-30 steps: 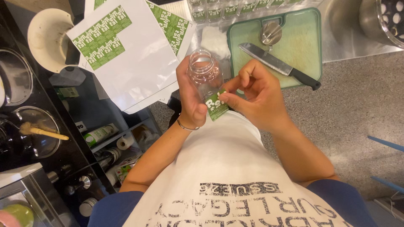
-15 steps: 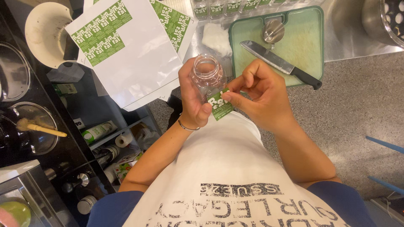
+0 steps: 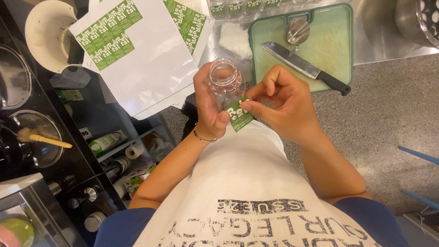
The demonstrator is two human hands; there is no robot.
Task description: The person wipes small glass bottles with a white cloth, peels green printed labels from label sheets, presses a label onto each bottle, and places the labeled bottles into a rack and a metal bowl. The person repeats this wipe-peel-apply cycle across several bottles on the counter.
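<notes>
On the steel surface (image 3: 379, 45) lie sheets of green labels (image 3: 137, 50) and a green cutting board (image 3: 329, 41) with a knife (image 3: 304, 66). In front of the chest, the left hand (image 3: 208, 107) is wrapped around a small clear jar (image 3: 224, 84), keeping it steady. The right hand (image 3: 283, 103) pinches a green sticker (image 3: 238, 114) against the jar's side, thumb and finger pressed together on its edge.

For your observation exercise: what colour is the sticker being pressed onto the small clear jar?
Green with white lettering: the sticker, seen in the head view.
</notes>
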